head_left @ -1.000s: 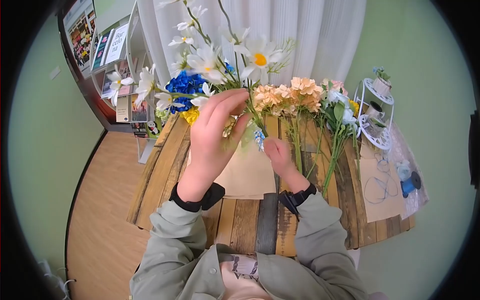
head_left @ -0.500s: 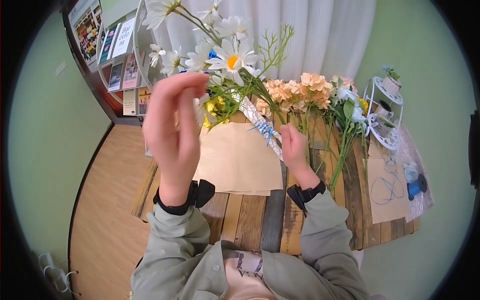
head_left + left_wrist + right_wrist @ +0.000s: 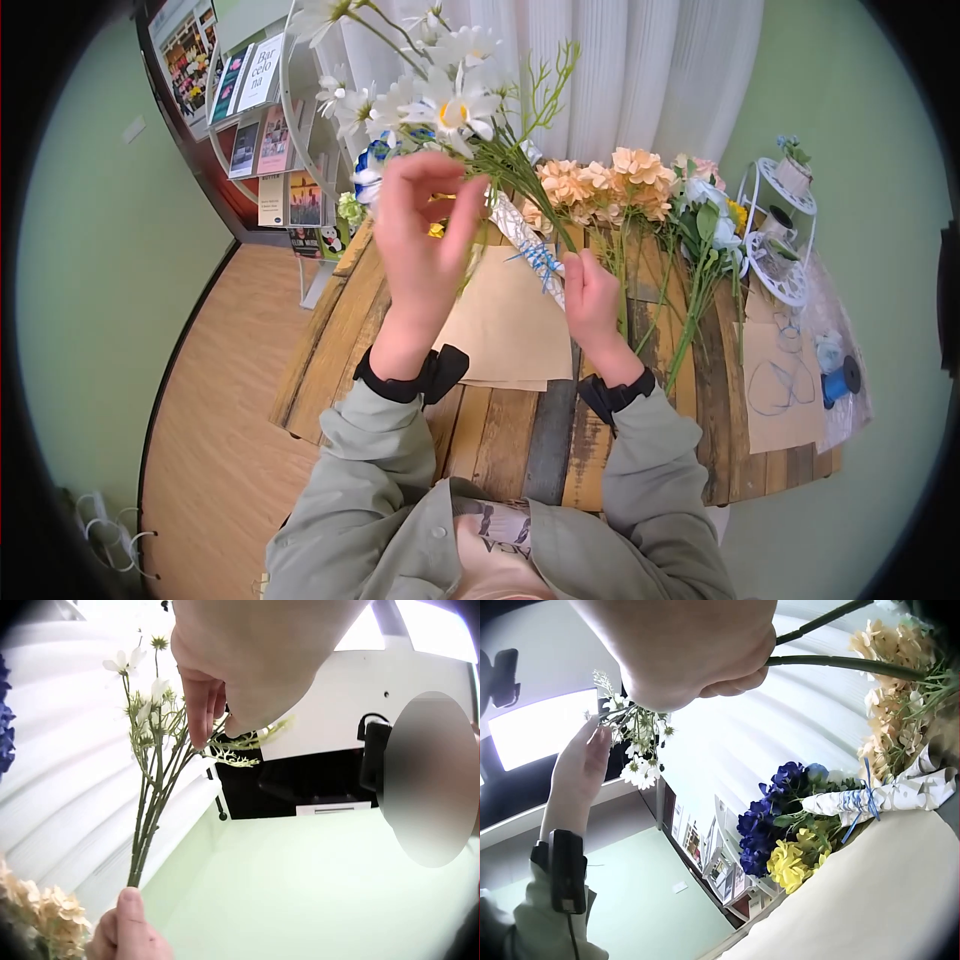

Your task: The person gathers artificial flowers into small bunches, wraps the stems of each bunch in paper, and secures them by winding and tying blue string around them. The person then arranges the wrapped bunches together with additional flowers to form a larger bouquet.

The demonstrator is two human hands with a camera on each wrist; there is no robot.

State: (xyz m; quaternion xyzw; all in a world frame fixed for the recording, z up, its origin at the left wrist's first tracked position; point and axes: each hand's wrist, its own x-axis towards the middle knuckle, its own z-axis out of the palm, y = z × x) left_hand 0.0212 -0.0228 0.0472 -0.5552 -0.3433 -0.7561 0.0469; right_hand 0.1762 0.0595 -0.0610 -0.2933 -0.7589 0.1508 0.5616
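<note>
My right hand (image 3: 592,300) grips the lower stems (image 3: 146,825) of a bunch of artificial white daisies (image 3: 452,108), held up over the table with the blooms leaning left. My left hand (image 3: 425,235) is raised at the left of the bunch, fingers and thumb curved toward each other. Its fingertips (image 3: 199,739) meet the fine green foliage (image 3: 232,756) just below the blooms; I cannot tell whether they pinch a stem. Behind the bunch, a patterned paper wrap (image 3: 907,796) tied with blue cord (image 3: 862,801) holds stems with blue (image 3: 761,825) and yellow flowers (image 3: 791,862).
Sheets of brown paper (image 3: 515,340) lie on the plank table (image 3: 500,440). Peach flowers (image 3: 630,180) and pale blue ones (image 3: 712,220) lie along the right. Further right stand a white tiered stand (image 3: 778,265) and a blue spool (image 3: 840,380). A curtain (image 3: 660,80) hangs behind.
My left hand drew away left from the stems, then came back right to the foliage. The daisy bunch swung with its blooms leftward, and the right hand shifted slightly right, still gripping the stems.
</note>
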